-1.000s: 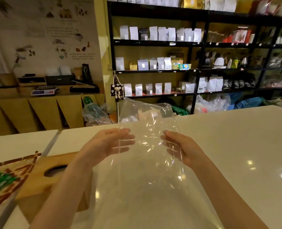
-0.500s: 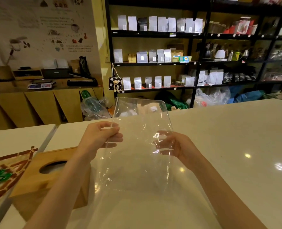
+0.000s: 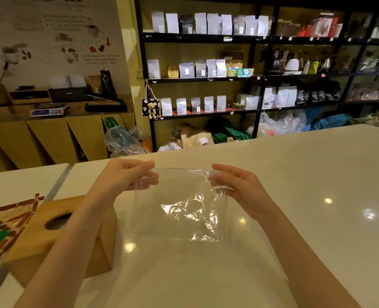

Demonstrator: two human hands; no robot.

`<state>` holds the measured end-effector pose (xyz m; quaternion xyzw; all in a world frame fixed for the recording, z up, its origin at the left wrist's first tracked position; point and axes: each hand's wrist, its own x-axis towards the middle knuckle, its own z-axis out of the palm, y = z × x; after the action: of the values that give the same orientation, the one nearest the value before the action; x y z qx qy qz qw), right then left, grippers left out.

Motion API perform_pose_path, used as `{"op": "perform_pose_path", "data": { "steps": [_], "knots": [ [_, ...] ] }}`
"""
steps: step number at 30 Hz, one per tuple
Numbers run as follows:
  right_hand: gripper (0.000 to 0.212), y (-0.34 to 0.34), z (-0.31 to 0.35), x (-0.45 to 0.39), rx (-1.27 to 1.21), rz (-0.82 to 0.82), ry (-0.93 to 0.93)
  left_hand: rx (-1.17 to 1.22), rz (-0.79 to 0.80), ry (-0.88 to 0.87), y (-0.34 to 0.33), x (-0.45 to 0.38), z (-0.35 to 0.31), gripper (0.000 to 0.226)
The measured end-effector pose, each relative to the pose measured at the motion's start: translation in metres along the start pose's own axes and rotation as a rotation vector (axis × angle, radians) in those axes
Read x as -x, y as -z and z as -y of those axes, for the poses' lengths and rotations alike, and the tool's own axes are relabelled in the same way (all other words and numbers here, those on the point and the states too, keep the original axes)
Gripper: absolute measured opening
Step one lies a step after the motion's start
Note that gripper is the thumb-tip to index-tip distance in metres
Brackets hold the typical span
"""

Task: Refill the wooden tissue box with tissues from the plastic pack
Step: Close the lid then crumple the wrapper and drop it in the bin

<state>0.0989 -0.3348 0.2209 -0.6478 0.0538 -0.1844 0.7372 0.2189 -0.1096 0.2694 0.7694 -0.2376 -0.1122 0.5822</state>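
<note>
Both your hands — left hand [image 3: 129,175], right hand [image 3: 236,185] — pinch an empty clear plastic pack [image 3: 184,207]; rectangular wooden tissue box [image 3: 62,236] sits near left — refill seemingly done.

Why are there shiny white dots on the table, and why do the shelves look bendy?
In the head view, the dots are ceiling lights mirrored on the glossy white table; glare also streaks the clear plastic bag held by the left hand and right hand. The wide-angle lens bends the dim shelves.
</note>
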Motion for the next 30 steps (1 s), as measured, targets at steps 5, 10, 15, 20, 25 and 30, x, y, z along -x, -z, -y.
{"op": "perform_pose_path", "data": {
  "steps": [5, 10, 15, 20, 25, 30],
  "knots": [
    [0.043, 0.006, 0.003, 0.002, 0.181, 0.065, -0.001, -0.35, 0.115, -0.004, 0.011, -0.001, 0.001, 0.041],
    [0.025, 0.009, -0.002, 0.001, 0.478, -0.092, 0.048, -0.536, -0.013, -0.089, -0.001, -0.001, 0.003, 0.021],
    [0.017, 0.015, 0.004, 0.0, 0.758, -0.195, 0.208, -0.613, -0.02, -0.145, -0.006, -0.001, 0.001, 0.014],
    [0.01, 0.017, 0.019, 0.007, 0.396, 0.007, 0.134, -0.546, -0.022, -0.132, 0.01, 0.001, -0.006, 0.007],
    [0.018, 0.003, 0.032, 0.017, 0.208, 0.06, 0.195, -0.346, 0.07, -0.075, 0.024, 0.034, -0.029, 0.021],
    [0.021, -0.005, 0.045, 0.044, 0.191, 0.176, 0.126, -0.343, 0.478, 0.03, 0.024, 0.106, -0.028, 0.041]
  ]
}}
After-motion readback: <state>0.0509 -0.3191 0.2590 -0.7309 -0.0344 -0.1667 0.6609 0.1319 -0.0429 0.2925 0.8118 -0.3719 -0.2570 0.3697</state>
